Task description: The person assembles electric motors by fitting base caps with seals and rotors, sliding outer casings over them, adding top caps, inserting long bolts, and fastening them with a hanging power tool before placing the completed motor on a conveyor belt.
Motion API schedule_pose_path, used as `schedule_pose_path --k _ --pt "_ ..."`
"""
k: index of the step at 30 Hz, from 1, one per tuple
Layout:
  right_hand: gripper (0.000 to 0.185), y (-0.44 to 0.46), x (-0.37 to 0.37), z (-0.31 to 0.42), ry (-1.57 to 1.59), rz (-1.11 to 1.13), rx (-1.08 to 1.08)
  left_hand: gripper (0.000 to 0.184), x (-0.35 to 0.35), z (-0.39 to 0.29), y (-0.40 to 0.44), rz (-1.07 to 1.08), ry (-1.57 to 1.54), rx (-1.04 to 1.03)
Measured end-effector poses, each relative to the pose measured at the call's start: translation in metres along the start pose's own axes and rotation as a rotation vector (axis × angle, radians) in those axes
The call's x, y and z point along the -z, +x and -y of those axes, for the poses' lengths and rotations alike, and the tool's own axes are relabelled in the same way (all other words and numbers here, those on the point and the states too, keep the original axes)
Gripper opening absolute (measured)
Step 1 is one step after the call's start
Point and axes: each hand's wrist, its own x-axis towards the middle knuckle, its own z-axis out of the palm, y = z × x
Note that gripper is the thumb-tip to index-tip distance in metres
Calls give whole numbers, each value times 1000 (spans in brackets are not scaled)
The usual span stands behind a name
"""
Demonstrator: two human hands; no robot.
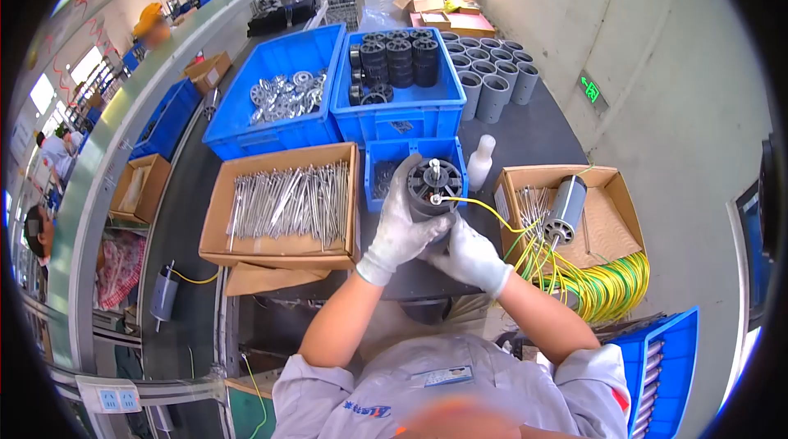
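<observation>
My left hand, in a white glove, wraps around the side of a cylinder with a black spoked end cap. The cylinder is upright with its capped end toward me, and a metal shaft end stands out of the cap. A yellow-green wire is joined to a ring terminal on the cap and runs right to a wire bundle. Gloved too, my right hand has its fingers closed at the cylinder's lower side; their tips are partly hidden. Behind the cylinder stands a small blue bin.
A carton of metal rods lies left; another carton holds rods and a grey capped cylinder. Behind are blue bins of metal parts and black caps, grey tubes, a white bottle. Wire bundle hangs right.
</observation>
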Motion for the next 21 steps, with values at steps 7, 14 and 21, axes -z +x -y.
schedule_pose_path --k 7,14,21 --pt "52 -16 160 106 192 263 633 109 -6 24 -1 -17 -235 31" --pt "75 180 210 126 445 -326 543 117 -2 -6 -6 -21 170 -25" --pt "48 246 234 148 1213 485 592 110 -16 -42 -4 -82 189 -6"
